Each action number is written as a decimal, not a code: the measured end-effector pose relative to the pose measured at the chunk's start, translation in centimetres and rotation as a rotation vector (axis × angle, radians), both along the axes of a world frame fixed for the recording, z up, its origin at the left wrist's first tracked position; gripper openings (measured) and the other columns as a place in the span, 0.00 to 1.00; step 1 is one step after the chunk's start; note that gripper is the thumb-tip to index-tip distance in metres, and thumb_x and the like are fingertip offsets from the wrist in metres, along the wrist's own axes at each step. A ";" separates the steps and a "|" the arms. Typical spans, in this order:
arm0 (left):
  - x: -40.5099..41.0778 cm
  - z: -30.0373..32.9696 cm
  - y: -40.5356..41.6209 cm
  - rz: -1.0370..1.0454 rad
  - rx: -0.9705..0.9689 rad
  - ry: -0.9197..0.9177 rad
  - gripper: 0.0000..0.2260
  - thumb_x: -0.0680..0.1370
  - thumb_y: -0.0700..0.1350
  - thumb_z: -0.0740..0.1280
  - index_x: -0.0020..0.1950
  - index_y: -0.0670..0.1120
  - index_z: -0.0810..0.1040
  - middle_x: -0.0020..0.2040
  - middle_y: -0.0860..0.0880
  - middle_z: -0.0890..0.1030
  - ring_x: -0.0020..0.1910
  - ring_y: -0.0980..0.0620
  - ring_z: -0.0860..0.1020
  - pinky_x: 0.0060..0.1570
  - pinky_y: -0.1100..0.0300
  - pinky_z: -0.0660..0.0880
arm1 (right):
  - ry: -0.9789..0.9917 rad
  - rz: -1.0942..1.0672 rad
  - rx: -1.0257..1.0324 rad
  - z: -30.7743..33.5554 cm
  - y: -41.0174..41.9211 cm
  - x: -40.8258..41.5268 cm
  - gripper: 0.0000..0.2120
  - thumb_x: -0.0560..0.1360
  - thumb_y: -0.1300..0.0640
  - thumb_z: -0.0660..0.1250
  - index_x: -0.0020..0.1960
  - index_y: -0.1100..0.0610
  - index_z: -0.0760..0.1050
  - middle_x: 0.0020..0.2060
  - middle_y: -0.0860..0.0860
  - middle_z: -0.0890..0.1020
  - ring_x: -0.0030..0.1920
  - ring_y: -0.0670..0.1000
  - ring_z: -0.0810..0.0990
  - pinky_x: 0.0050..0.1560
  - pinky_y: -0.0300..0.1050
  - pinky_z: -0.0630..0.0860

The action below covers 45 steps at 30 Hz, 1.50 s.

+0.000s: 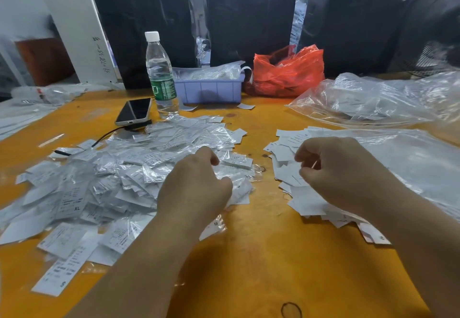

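Observation:
A wide heap of white printed labels in small clear sleeves (119,175) covers the left of the orange table (249,255). My left hand (196,188) rests on the heap's right edge, fingers and thumb curled round one sleeved label (225,172). To the right lies a smaller pile of bare white labels (298,198). My right hand (346,173) hovers over that pile with curled fingers and pinches a thin white label (314,164), seen edge-on. Both bare forearms reach in from the bottom edge.
Behind the heap stand a water bottle (160,73), a phone (134,111) on a cable, a lilac tray (211,89) of labels and a red plastic bag (286,71). Large clear bags (378,98) fill the right side. A rubber band (291,310) lies near the front edge.

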<state>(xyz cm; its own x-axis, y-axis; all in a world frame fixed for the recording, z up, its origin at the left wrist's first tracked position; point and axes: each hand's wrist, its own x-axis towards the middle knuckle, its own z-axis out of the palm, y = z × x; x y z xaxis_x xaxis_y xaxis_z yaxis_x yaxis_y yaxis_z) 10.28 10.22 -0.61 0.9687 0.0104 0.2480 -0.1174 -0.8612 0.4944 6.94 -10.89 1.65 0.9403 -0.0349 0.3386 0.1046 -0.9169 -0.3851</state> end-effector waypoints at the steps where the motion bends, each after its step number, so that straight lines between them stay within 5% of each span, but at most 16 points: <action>1: -0.1 0.0 -0.2 -0.016 0.014 -0.048 0.16 0.73 0.52 0.69 0.60 0.56 0.72 0.46 0.56 0.71 0.45 0.53 0.73 0.38 0.58 0.71 | 0.019 -0.015 -0.039 0.2 -0.3 -0.1 0.11 0.74 0.63 0.66 0.53 0.51 0.80 0.42 0.44 0.80 0.43 0.44 0.78 0.46 0.44 0.78; 7: -1.0 -0.7 -2.2 -0.161 0.015 -0.091 0.12 0.74 0.52 0.68 0.57 0.56 0.73 0.45 0.57 0.69 0.49 0.53 0.73 0.43 0.58 0.68 | 0.406 -0.072 -0.182 -0.2 0.4 -0.6 0.15 0.71 0.58 0.66 0.57 0.56 0.76 0.50 0.50 0.79 0.45 0.52 0.80 0.48 0.52 0.81; 14: -1.3 -1.4 -3.9 -0.265 -0.004 -0.041 0.08 0.75 0.52 0.66 0.54 0.57 0.74 0.44 0.57 0.70 0.46 0.54 0.73 0.40 0.60 0.67 | 0.402 -0.093 -0.211 -0.3 0.5 -0.1 0.10 0.70 0.64 0.64 0.43 0.53 0.81 0.39 0.51 0.83 0.37 0.52 0.83 0.42 0.51 0.83; 19: -1.8 -1.7 -4.6 -0.364 -0.023 -0.017 0.07 0.76 0.53 0.66 0.53 0.58 0.74 0.43 0.57 0.71 0.45 0.55 0.72 0.42 0.59 0.70 | 0.389 -0.092 -0.229 -1.1 0.2 0.5 0.13 0.75 0.54 0.64 0.58 0.53 0.75 0.55 0.50 0.74 0.54 0.52 0.75 0.50 0.47 0.75; 21: -1.9 -1.8 -4.7 -0.396 -0.028 -0.004 0.07 0.76 0.53 0.65 0.53 0.58 0.74 0.43 0.57 0.72 0.45 0.56 0.72 0.41 0.60 0.69 | 0.430 -0.078 -0.290 -1.3 0.3 0.6 0.13 0.76 0.48 0.64 0.56 0.53 0.73 0.56 0.50 0.70 0.57 0.53 0.70 0.48 0.46 0.68; 24: -1.9 -1.9 -4.8 -0.420 -0.022 0.004 0.06 0.76 0.53 0.65 0.53 0.58 0.74 0.43 0.57 0.72 0.44 0.57 0.71 0.40 0.60 0.68 | 0.360 -0.086 -0.278 -1.3 0.3 0.6 0.06 0.75 0.54 0.65 0.50 0.55 0.76 0.52 0.50 0.73 0.51 0.52 0.74 0.46 0.46 0.73; 29: -1.8 -2.1 -4.8 -0.416 -0.022 -0.004 0.05 0.77 0.53 0.65 0.52 0.58 0.74 0.42 0.57 0.72 0.43 0.60 0.71 0.36 0.64 0.65 | 0.283 -0.080 -0.193 -1.0 0.0 0.5 0.06 0.75 0.59 0.65 0.39 0.51 0.73 0.44 0.49 0.75 0.45 0.52 0.76 0.40 0.44 0.73; 32: -1.7 -2.2 -5.0 -0.429 -0.078 -0.021 0.07 0.77 0.54 0.65 0.54 0.57 0.75 0.41 0.56 0.72 0.48 0.60 0.74 0.39 0.62 0.69 | 0.150 -0.021 -0.141 -1.1 -0.1 0.7 0.05 0.76 0.56 0.66 0.41 0.50 0.75 0.44 0.47 0.74 0.47 0.50 0.75 0.45 0.45 0.75; 37: -1.5 -1.9 -5.0 -0.410 -0.242 -0.045 0.13 0.76 0.59 0.65 0.59 0.60 0.72 0.44 0.58 0.74 0.38 0.58 0.74 0.33 0.65 0.65 | 0.096 0.240 0.407 0.1 0.3 0.3 0.06 0.73 0.55 0.72 0.37 0.52 0.79 0.23 0.44 0.72 0.24 0.42 0.69 0.27 0.36 0.65; 41: -1.3 -1.8 -4.5 -0.364 -0.313 -0.115 0.16 0.75 0.60 0.67 0.61 0.60 0.70 0.50 0.59 0.72 0.46 0.62 0.73 0.38 0.67 0.66 | 0.184 0.364 0.566 0.7 0.1 0.0 0.03 0.74 0.59 0.72 0.41 0.57 0.82 0.26 0.52 0.77 0.25 0.50 0.74 0.29 0.46 0.72; 45: -1.0 -1.4 -4.3 -0.350 -0.227 -0.221 0.10 0.74 0.56 0.70 0.44 0.56 0.70 0.48 0.55 0.70 0.48 0.55 0.70 0.42 0.64 0.67 | 0.267 0.367 0.556 0.8 -0.1 0.1 0.03 0.75 0.61 0.71 0.44 0.59 0.83 0.31 0.56 0.82 0.30 0.50 0.80 0.34 0.43 0.80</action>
